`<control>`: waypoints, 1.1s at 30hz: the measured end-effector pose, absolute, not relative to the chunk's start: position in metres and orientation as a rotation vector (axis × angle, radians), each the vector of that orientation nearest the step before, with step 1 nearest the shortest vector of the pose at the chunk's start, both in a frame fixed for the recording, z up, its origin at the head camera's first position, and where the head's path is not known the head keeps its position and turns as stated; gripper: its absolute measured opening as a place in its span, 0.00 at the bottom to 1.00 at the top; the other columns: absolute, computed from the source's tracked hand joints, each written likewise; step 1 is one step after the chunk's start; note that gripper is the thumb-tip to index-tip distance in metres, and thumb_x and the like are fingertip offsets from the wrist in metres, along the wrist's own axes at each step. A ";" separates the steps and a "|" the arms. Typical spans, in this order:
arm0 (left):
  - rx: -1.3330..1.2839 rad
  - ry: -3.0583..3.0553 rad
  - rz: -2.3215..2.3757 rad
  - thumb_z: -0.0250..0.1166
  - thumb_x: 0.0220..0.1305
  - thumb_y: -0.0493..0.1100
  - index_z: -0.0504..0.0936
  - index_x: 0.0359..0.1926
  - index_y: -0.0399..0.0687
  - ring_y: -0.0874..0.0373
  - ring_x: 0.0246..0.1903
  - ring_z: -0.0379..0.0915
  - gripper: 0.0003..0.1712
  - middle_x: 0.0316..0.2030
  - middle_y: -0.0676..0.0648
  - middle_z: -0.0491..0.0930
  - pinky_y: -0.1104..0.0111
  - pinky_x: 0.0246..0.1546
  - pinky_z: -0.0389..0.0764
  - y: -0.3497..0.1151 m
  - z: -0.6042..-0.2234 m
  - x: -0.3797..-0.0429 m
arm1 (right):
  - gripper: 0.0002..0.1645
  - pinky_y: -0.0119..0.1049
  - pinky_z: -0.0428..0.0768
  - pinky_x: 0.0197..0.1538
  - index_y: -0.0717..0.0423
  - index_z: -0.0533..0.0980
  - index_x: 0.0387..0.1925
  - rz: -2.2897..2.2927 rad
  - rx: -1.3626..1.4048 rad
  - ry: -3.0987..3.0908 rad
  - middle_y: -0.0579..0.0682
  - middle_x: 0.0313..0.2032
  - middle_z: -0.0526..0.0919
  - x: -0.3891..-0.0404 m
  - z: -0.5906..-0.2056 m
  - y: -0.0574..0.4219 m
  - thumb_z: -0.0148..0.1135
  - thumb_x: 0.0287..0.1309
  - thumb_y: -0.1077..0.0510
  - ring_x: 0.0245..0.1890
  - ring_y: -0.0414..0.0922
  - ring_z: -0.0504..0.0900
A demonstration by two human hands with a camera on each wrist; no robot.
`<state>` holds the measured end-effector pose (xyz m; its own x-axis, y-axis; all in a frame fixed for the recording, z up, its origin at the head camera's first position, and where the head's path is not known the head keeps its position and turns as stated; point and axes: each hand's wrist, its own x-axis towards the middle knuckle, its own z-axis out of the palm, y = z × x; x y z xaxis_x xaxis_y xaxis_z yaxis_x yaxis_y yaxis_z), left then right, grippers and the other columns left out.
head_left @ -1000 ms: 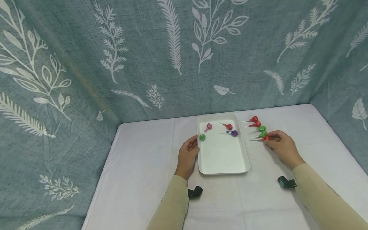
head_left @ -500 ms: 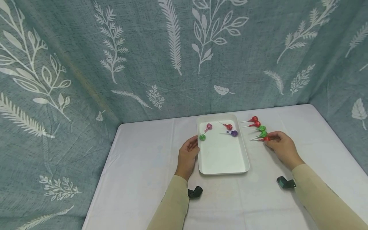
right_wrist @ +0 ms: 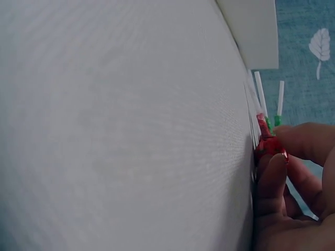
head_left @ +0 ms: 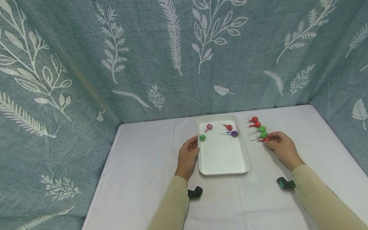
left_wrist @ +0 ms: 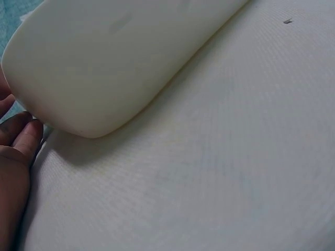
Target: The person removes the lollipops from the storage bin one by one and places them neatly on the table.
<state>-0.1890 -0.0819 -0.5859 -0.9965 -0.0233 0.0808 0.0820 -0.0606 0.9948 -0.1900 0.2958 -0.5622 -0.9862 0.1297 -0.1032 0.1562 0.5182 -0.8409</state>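
My right hand (head_left: 283, 147) pinches the wrapped head of a red lollipop (right_wrist: 271, 148) between thumb and finger, low at the cloth. Its white stick points left, towards the tray. This lollipop is the nearest in a column with two green lollipops (head_left: 263, 134) and two red lollipops (head_left: 254, 124) beyond it. My left hand (head_left: 188, 156) rests its fingertips and thumb against the outer left wall of a white tray (head_left: 222, 172). Inside the tray lie a pink lollipop (head_left: 209, 127), a green lollipop (head_left: 202, 137), a red lollipop (head_left: 229, 127) and a purple lollipop (head_left: 234, 134).
A white cloth (head_left: 143, 172) covers the table. Behind it and at the sides hangs a teal curtain (head_left: 143, 64) with white leaf prints. Dark wrist devices stick out at the left sleeve (head_left: 172, 201) and the right sleeve (head_left: 319, 191).
The red lollipop at my right fingertips has shifted very slightly, as has the hand. My left hand and the tray stay in place.
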 end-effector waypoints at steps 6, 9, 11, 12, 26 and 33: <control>-0.099 -2.076 -2.267 0.61 0.75 0.28 0.78 0.72 0.41 0.50 0.70 0.75 0.27 0.68 0.42 0.80 0.68 0.69 0.77 -0.087 -0.589 -0.187 | 0.31 0.38 0.81 0.47 0.67 0.71 0.71 -1.524 0.261 2.716 0.66 0.62 0.78 -0.179 -0.561 0.292 0.64 0.77 0.53 0.53 0.57 0.78; -0.108 -2.087 -2.261 0.61 0.75 0.28 0.79 0.72 0.42 0.51 0.70 0.75 0.27 0.68 0.42 0.80 0.68 0.68 0.77 -0.089 -0.590 -0.185 | 0.30 0.33 0.81 0.45 0.66 0.71 0.71 -1.533 0.277 2.710 0.65 0.63 0.77 -0.174 -0.561 0.289 0.64 0.77 0.53 0.54 0.57 0.78; -0.113 -2.100 -2.252 0.61 0.75 0.28 0.79 0.72 0.43 0.51 0.69 0.75 0.27 0.68 0.43 0.80 0.68 0.68 0.78 -0.091 -0.590 -0.184 | 0.31 0.29 0.81 0.43 0.66 0.71 0.71 -1.533 0.285 2.707 0.65 0.64 0.77 -0.170 -0.561 0.287 0.64 0.77 0.52 0.55 0.57 0.79; -0.117 -2.105 -2.249 0.61 0.75 0.29 0.79 0.72 0.43 0.52 0.69 0.75 0.27 0.68 0.43 0.80 0.68 0.68 0.78 -0.091 -0.590 -0.183 | 0.31 0.29 0.81 0.43 0.66 0.71 0.71 -1.538 0.286 2.707 0.66 0.64 0.77 -0.168 -0.561 0.286 0.64 0.78 0.52 0.55 0.57 0.79; -0.142 -2.093 -2.272 0.60 0.75 0.28 0.78 0.73 0.41 0.51 0.69 0.75 0.28 0.68 0.42 0.79 0.67 0.68 0.77 -0.095 -0.592 -0.181 | 0.29 0.20 0.81 0.41 0.66 0.73 0.69 -1.617 0.277 2.707 0.65 0.63 0.77 -0.158 -0.556 0.282 0.61 0.81 0.49 0.56 0.55 0.79; -0.130 -2.098 -2.272 0.60 0.75 0.28 0.78 0.73 0.42 0.51 0.69 0.75 0.28 0.68 0.43 0.79 0.68 0.68 0.78 -0.093 -0.589 -0.181 | 0.28 0.25 0.83 0.39 0.66 0.73 0.68 -1.630 0.285 2.726 0.65 0.62 0.78 -0.162 -0.550 0.282 0.60 0.81 0.50 0.50 0.54 0.80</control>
<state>-0.1813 -0.0934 -0.5892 -0.9954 0.0229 0.0930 0.0909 -0.0805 0.9926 -0.1625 0.2816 -0.5504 -0.9829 0.1771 -0.0506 0.1284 0.4619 -0.8776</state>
